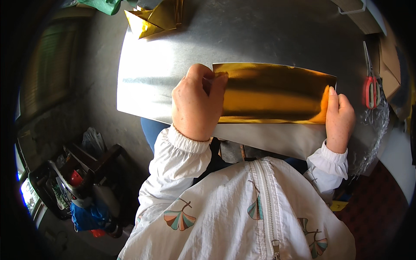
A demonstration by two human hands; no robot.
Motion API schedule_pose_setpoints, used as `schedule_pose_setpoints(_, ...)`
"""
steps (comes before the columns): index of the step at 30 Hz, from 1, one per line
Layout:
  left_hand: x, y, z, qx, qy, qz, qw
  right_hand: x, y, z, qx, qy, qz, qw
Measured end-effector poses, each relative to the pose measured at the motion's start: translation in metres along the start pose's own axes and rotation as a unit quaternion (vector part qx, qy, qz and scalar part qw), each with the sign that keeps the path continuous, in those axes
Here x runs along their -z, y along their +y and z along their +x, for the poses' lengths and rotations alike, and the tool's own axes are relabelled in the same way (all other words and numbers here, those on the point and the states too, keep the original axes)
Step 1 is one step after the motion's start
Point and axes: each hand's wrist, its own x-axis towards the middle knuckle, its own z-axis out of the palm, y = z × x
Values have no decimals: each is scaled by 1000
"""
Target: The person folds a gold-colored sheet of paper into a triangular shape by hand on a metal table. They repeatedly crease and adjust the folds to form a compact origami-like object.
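Note:
A long rectangle of shiny gold foil paper [273, 93] spans the space between my two hands over the near part of the table. At its left end, my left hand [197, 102] is closed, thumb and forefinger pinching the upper left corner. The right end is gripped by my right hand [339, 117], whose thumb lies on the gold face near the edge; the other fingers are partly hidden. Folded gold paper pieces [156, 19] rest at the table's far left.
The grey metallic table [260, 26] has a curved left edge. Red-handled scissors [371, 89] lie at its right, with crumpled clear plastic [373, 134] below them and cardboard [389, 65] beyond. A dark chair holding a blue bag [89, 215] stands at lower left.

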Motion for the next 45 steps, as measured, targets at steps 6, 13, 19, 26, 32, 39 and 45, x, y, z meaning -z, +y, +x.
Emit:
schedule_pose_setpoints(6, -2, -4, -1, -7, -4, -7, 1000, 0, -3, -1, -2, 3, 12, 1000)
schedule_pose_setpoints(13, -5, -6, -1, -39, 4, -18, 999, 0, -3, -1, 2, 2, 7, 1000)
schedule_pose_setpoints(19, -4, -5, 0, -13, -16, -25, 999, 0, -3, -1, 3, 2, 5, 1000)
schedule_pose_setpoints(26, -5, -3, 0, 3, -17, -33, 999, 1, -3, -1, -6, 2, -3, 1000)
schedule_pose_setpoints(32, -5, -2, 0, -20, -11, -10, 1000, 1, -7, -2, -23, 5, -31, 999)
schedule_pose_setpoints(39, 2, 12, 3, -188, -43, 279, 941, 2, -13, -7, 30, 46, -107, 993)
schedule_pose_setpoints(45, -9, 13, 22, -571, -112, 303, 755, -10, -13, -10, 163, 112, -163, 967)
